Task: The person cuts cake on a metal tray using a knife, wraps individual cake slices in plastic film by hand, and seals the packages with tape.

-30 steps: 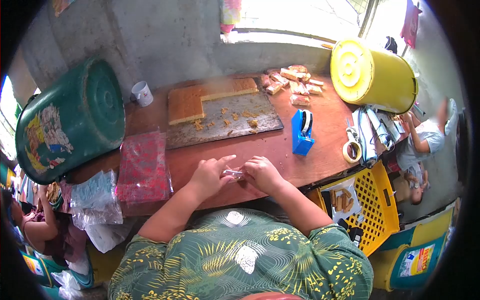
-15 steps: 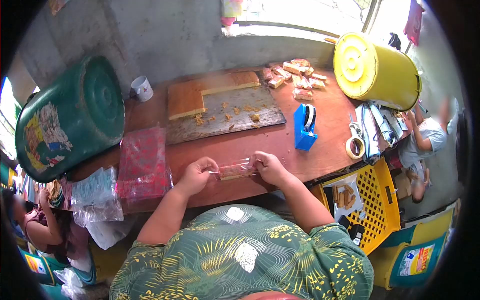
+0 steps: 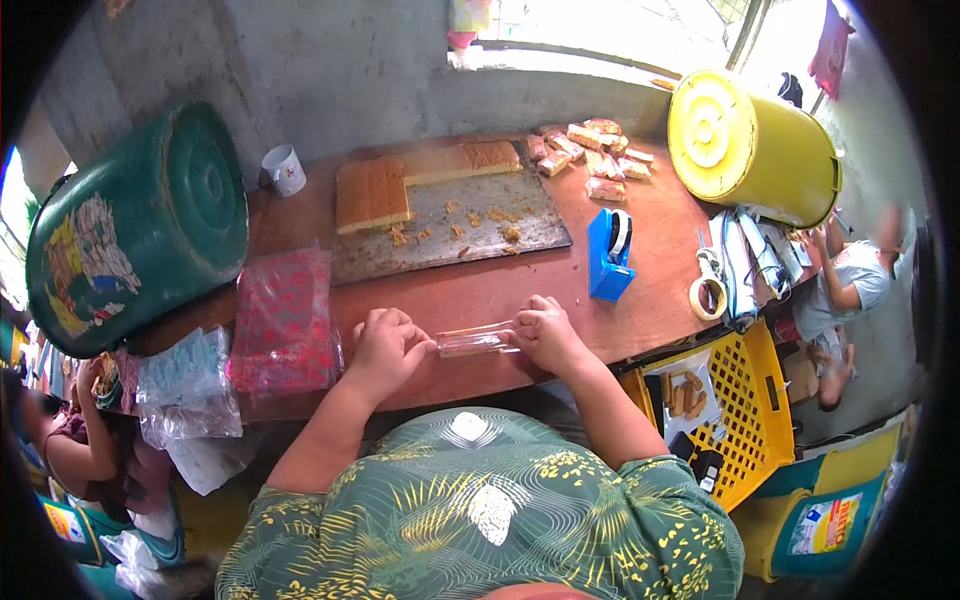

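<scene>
A small cake piece in clear printed wrapper [image 3: 472, 342] lies between my hands near the table's front edge. My left hand [image 3: 388, 348] pinches the wrapper's left end. At its right end, my right hand [image 3: 545, 336] has thumb and fingers closed on the film, which looks stretched. Beyond them is a dark board [image 3: 470, 235] with crumbs and an L-shaped slab of sponge cake [image 3: 370, 195]. Wrapped cake pieces [image 3: 604, 165] are heaped at the back. A blue tape dispenser [image 3: 610, 255] stands to the right of my right hand.
Red printed wrappers [image 3: 285, 325] and clear bags [image 3: 190, 380] lie at left by a green drum [image 3: 140, 230]. A white mug [image 3: 285, 170], yellow drum [image 3: 750, 150], tape roll [image 3: 708, 298] and yellow crate [image 3: 745, 415] are around. People sit at left [image 3: 85, 450] and right [image 3: 855, 275].
The wrapper was first bunched between close hands, then spread open with the cake piece showing. Now its ends are drawn narrower, and my left fingers have curled over more.
</scene>
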Demonstrator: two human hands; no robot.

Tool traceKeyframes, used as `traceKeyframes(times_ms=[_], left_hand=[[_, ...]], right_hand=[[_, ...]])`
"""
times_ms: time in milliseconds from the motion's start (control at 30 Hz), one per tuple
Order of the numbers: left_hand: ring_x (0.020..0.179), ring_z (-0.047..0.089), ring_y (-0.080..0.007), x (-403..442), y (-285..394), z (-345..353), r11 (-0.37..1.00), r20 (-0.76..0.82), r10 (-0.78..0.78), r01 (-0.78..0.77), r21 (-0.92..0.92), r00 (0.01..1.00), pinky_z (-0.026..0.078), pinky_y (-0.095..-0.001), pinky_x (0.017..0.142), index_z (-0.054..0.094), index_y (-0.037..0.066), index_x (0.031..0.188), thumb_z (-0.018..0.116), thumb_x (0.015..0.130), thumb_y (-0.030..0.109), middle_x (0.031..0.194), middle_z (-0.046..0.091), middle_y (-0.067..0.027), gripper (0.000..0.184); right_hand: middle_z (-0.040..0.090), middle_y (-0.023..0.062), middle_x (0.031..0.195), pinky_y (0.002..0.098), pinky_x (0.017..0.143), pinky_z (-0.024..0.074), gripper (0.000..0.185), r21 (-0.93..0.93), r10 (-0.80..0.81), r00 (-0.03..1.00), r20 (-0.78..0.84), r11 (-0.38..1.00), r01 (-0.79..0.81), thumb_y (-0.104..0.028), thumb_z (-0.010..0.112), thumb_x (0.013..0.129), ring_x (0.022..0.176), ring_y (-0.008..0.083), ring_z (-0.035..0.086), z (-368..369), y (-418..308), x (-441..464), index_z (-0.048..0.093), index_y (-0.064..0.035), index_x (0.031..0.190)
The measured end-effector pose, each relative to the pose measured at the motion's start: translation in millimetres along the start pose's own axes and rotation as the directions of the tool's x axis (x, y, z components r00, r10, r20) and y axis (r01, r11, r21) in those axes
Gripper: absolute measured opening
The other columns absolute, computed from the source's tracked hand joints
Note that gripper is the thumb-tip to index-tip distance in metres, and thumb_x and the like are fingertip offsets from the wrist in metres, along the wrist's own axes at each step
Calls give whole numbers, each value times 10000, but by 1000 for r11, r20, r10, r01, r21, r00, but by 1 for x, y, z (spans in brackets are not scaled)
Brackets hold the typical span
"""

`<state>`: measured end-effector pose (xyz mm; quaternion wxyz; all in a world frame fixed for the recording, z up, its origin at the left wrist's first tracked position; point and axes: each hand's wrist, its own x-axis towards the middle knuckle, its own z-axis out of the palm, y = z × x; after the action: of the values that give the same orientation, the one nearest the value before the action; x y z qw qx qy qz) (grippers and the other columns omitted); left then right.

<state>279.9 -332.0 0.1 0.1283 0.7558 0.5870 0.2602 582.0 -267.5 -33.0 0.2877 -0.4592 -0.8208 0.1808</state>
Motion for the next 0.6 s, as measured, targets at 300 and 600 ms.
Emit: traceKeyframes(times_ms=[300, 600], left_hand=[[1239, 546, -299, 7, -11, 16, 997, 80, -77, 76, 14, 994, 401, -527, 1045, 752, 162, 1001, 811, 838, 359, 1167, 674, -54, 262], [1223, 574, -244, -21, 4, 23, 939, 119, 151, -180, 293, 981, 369, -584, 1035, 804, 210, 957, 696, 906, 277, 1136, 722, -9, 137]], right_hand=[[672, 109, 1104, 508, 935, 494, 260, -211, -32, 999, 34, 977, 38, -280, 848, 767, 1094, 373, 611, -2, 2, 8, 765, -130, 963], [695, 70, 1039, 479, 932, 475, 168, -262, -144, 985, 98, 951, 165, -195, 710, 884, 1058, 333, 623, 1, -27, -32, 784, -190, 1034]])
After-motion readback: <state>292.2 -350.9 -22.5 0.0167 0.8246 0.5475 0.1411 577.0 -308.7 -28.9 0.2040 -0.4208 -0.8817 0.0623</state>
